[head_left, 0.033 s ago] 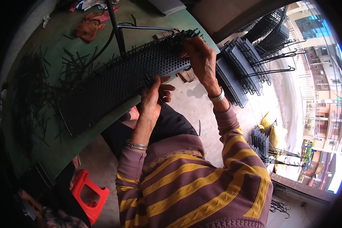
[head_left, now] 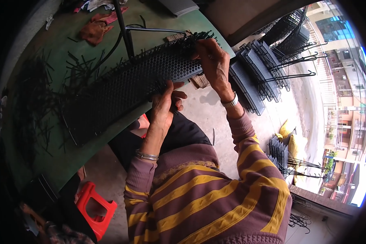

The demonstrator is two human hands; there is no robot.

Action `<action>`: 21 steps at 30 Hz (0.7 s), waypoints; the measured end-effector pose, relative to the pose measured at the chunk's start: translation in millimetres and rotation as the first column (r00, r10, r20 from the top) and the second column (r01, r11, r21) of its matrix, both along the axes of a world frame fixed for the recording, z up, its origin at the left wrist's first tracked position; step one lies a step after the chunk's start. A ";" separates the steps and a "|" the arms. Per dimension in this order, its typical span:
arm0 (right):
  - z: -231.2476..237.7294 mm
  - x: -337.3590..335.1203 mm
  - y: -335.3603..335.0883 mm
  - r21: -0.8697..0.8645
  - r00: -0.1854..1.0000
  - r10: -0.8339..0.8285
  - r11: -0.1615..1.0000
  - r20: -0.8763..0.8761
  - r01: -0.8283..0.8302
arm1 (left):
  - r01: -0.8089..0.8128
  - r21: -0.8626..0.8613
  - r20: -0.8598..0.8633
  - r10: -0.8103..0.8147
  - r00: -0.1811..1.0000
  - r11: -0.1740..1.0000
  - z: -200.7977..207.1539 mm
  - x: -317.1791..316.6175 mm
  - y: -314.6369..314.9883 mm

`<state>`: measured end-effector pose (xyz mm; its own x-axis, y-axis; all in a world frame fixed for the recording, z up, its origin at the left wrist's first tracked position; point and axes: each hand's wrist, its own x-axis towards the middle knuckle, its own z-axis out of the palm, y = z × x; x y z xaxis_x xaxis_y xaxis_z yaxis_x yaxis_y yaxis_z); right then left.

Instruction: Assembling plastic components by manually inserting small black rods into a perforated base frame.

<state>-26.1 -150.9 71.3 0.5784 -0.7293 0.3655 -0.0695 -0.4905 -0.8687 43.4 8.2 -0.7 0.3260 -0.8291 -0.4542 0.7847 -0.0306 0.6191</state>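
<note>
A long black perforated panel (head_left: 118, 87) lies slantwise across the green table (head_left: 110, 138). Many short black strips (head_left: 183, 44) stick up along its far edge, thickest at the right end. Over that end is my right hand (head_left: 215, 61), thumb and fingers pinched together among the strips; what lies between the fingertips is too small to make out. At the panel's near edge, my left hand (head_left: 164, 105) is closed around a bunch of thin black strips (head_left: 160, 84), whose ends poke out past the thumb.
Loose black strips (head_left: 40, 89) lie heaped at the table's left. A black metal stand (head_left: 128, 36) rises behind the panel, near a reddish-brown cloth (head_left: 94, 32). Black mesh racks with hooks (head_left: 252, 77) are stacked at right. A red stool (head_left: 94, 209) stands lower left.
My right hand has shifted very slightly left along with its wrist. The left hand and the panel stay nearly where they were.
</note>
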 end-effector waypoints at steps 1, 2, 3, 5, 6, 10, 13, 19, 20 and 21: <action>-1.3 4.4 0.6 -0.077 1.000 -0.026 0.997 0.008 0.026 | 0.048 -0.010 -0.045 -0.048 0.998 0.999 -0.1 -0.2 -1.5; -2.7 8.6 0.7 -0.153 0.999 -0.050 0.987 0.018 0.053 | 0.094 -0.023 -0.090 -0.096 0.991 0.995 -0.2 -1.1 -2.3; -4.8 13.0 -0.3 -0.183 0.998 -0.046 0.982 0.030 0.051 | 0.091 -0.022 -0.091 -0.092 0.992 0.996 -0.1 -3.2 -2.4; -12.1 19.8 -4.3 -0.212 0.998 -0.055 0.976 0.029 0.060 | 0.058 0.017 -0.131 -0.056 0.990 0.998 0.5 -8.2 -3.8; -15.8 22.2 -6.4 -0.240 0.997 -0.065 0.968 0.029 0.070 | 0.043 0.036 -0.150 -0.037 0.988 0.998 0.3 -9.4 -4.1; -25.6 27.9 -12.8 -0.261 0.998 -0.068 0.963 0.003 0.067 | 0.020 0.020 -0.164 -0.017 0.986 1.000 -8.6 -11.0 -4.5; -28.3 29.5 -15.0 -0.314 0.997 -0.079 0.947 -0.017 0.069 | 0.029 0.011 -0.124 -0.027 0.992 1.000 -11.6 -10.2 -3.8; -29.7 27.6 -19.8 -0.351 0.992 -0.099 0.934 -0.082 0.064 | -0.028 -0.022 -0.214 0.022 0.977 0.999 -7.8 -12.3 -3.6; -30.2 27.8 -21.2 -0.382 0.989 -0.096 0.923 -0.111 0.047 | -0.051 -0.033 -0.215 0.043 0.976 0.998 -10.6 -13.1 -4.2; -31.1 28.3 -22.2 -0.411 0.986 -0.093 0.911 -0.138 0.028 | -0.074 -0.044 -0.216 0.063 0.974 0.996 -13.1 -13.7 -4.4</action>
<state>2.1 -173.1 40.2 0.6096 -0.5720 0.5489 -0.2254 -0.7889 -0.5718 29.7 3.8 -13.9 0.2826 -0.8320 -0.4774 0.8985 0.0553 0.4355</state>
